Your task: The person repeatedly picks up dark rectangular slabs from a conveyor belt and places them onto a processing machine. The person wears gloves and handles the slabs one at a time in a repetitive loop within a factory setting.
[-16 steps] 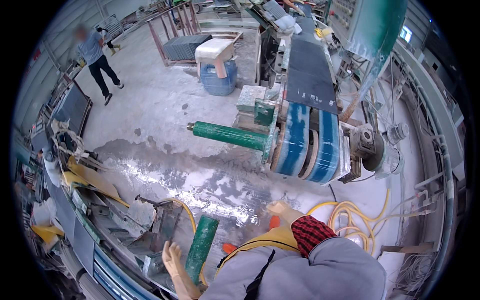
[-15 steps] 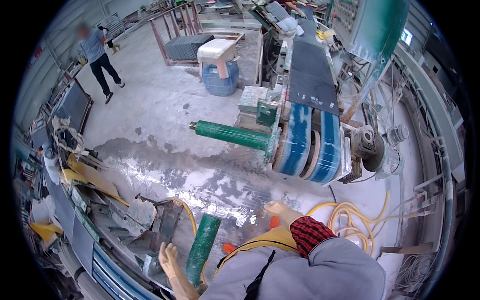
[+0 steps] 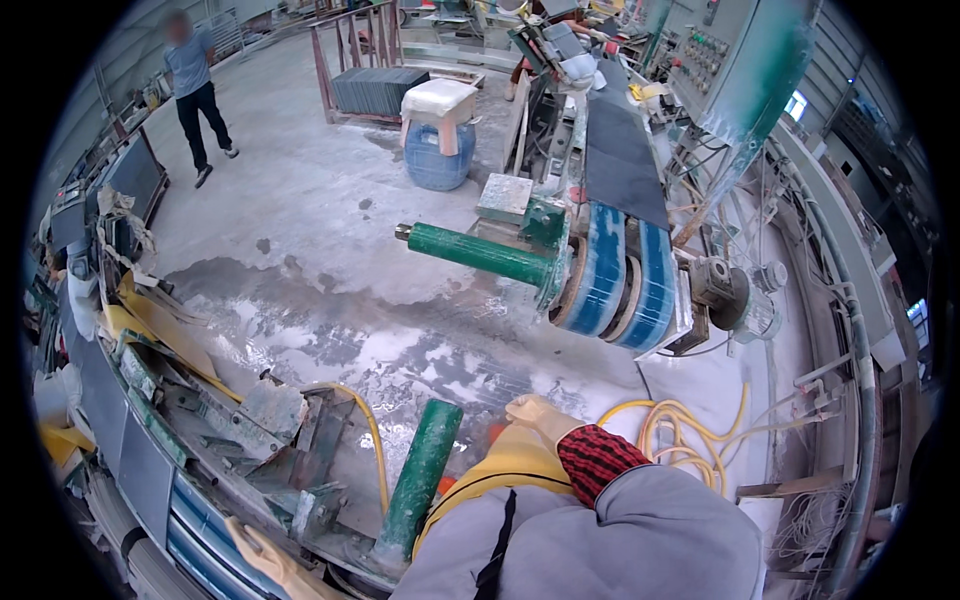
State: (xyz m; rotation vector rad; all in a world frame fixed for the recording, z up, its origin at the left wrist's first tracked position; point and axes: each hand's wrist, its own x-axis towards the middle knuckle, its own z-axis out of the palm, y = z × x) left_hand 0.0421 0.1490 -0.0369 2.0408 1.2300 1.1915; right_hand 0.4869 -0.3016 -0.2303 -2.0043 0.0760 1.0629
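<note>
My left hand (image 3: 268, 556), in a cream glove, stretches out at the lower left with its fingers extended and holds nothing. It is over the edge of a blue-railed conveyor (image 3: 205, 535) that carries dark flat slabs (image 3: 150, 465). Between my hands a green cylinder (image 3: 425, 475) stands tilted beside my yellow apron (image 3: 515, 465). My right hand (image 3: 540, 415), also gloved, is in front of my body below a red-and-black checked cuff (image 3: 600, 462). Its fingers are curled in, and nothing shows in them.
Ahead, a conveyor with blue belts (image 3: 600, 275) bears a dark slab (image 3: 625, 160); a green post (image 3: 480, 253) juts left from it. Yellow hose (image 3: 650, 425) coils at right. A blue barrel (image 3: 438, 160) and a person (image 3: 190, 85) stand farther back on the wet floor (image 3: 330, 340).
My left hand has moved left and down, toward the slab conveyor. My right hand has drawn slightly left, closer to my body. The view has shifted, and the distant person has changed stance.
</note>
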